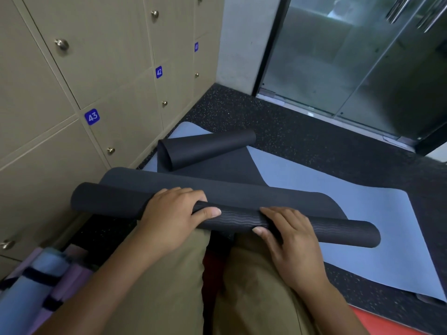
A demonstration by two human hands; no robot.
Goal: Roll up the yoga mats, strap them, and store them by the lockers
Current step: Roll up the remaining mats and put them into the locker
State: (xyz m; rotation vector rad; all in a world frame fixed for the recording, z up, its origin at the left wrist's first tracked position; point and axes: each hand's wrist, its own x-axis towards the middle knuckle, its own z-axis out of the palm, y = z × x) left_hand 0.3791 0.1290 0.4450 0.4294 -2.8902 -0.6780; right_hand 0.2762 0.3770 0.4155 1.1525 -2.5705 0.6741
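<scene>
A black yoga mat (242, 217) lies partly rolled across my knees, its roll running from lower right to upper left. My left hand (174, 221) grips the roll near its middle, fingers over the top and thumb along the front. My right hand (290, 240) grips the same roll a little to the right, thumb tucked under. The unrolled part of the mat stretches away to a curled far end (205, 148). Under it a light blue mat (362, 213) lies flat on the floor.
Beige lockers (72, 93) numbered 41 to 43 stand on the left. Rolled, strapped blue and purple mats (41, 286) lie at the lower left by the lockers. Glass doors (350, 56) stand at the back right. A red mat edge (387, 320) shows at the bottom right.
</scene>
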